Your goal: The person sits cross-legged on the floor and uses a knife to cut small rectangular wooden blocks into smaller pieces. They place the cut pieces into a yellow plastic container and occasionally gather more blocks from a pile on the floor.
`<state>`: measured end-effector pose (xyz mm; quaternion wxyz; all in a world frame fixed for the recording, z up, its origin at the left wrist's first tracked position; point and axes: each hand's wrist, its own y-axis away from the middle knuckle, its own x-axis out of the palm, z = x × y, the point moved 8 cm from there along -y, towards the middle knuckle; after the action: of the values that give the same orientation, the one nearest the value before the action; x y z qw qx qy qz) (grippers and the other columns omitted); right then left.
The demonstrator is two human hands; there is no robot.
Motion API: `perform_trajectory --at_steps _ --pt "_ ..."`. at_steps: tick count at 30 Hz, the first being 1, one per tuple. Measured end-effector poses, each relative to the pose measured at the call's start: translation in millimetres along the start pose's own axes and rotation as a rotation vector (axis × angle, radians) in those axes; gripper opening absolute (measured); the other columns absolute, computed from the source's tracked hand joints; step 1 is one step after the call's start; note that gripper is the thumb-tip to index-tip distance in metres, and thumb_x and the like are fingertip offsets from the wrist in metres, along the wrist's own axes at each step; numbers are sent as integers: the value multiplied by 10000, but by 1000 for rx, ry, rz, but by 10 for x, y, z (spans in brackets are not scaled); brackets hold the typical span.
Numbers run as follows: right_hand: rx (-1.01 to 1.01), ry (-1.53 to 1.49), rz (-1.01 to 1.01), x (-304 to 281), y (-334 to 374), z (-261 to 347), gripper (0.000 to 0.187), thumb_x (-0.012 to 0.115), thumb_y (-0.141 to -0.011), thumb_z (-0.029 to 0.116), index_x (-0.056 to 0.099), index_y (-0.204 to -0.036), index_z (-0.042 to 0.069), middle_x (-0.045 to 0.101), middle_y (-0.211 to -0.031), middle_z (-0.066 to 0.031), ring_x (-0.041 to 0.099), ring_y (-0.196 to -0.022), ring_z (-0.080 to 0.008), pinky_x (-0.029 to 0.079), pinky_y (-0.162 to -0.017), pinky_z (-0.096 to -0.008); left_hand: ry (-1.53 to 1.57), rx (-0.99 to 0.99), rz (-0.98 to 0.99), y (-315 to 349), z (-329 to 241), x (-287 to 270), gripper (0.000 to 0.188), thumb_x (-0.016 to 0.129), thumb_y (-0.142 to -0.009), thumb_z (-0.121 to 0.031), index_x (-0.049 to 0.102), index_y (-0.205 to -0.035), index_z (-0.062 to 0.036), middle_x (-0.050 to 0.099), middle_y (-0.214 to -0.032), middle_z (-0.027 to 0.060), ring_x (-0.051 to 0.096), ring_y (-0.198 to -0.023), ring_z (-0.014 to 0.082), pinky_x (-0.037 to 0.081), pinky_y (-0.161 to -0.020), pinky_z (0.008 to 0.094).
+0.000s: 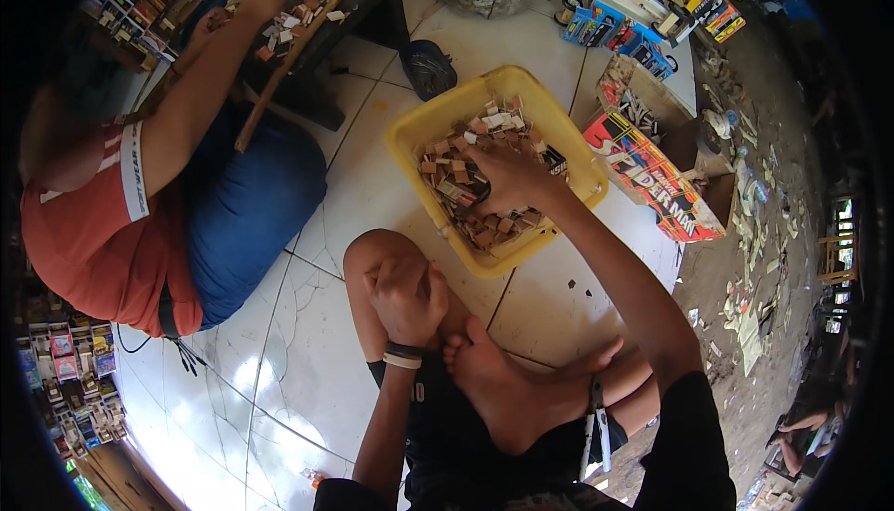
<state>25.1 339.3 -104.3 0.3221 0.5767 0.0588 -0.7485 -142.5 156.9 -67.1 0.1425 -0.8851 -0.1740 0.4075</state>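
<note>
A yellow plastic basin [407, 159] stands on the tiles in front of me, with many small brown and white block-like pieces [494, 231] heaped inside. My right hand [507, 177] reaches down into this heap, thumb and fingers apart around some pieces; its fingertips are partly hidden. Over my raised left knee rests my left hand [407, 299], its fingers curled inward. Whether anything is inside that closed hand is hidden. A two-armed metal tool [596, 427] lies across my lap by the right leg.
At the left, a person in a red shirt [102, 241] works at a low dark bench [321, 54] strewn with similar pieces. To the right stand an open printed cardboard box [652, 171] and colourful toy trucks [615, 31]. A dark round object [428, 70] lies behind the basin.
</note>
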Motion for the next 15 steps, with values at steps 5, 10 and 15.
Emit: perform_trajectory --at_steps 5,10,15 --pt "-38 -112 -214 -164 5 -27 664 851 -826 470 659 -1319 68 714 -1206 -205 632 -1249 -388 433 -1082 -563 0 0 -31 24 23 -54 80 726 -828 -102 718 -760 -62 693 -748 96 655 -785 306 413 -814 440" --pt "-93 -43 -254 -316 47 -58 348 736 -971 244 715 -1253 41 754 -1059 -203 714 -1067 -402 536 -958 -505 3 -20 -15 22 16 -27 116 720 -872 -113 753 -820 -16 722 -774 162 678 -759 340 444 -883 442" --pt "99 -398 -300 -486 301 -191 565 699 -996 161 499 -1508 29 761 -1087 -225 710 -1105 -414 544 -964 -508 -8 -2 -57 21 -20 -52 94 717 -837 -116 726 -785 -38 720 -789 117 677 -804 328 438 -903 451"
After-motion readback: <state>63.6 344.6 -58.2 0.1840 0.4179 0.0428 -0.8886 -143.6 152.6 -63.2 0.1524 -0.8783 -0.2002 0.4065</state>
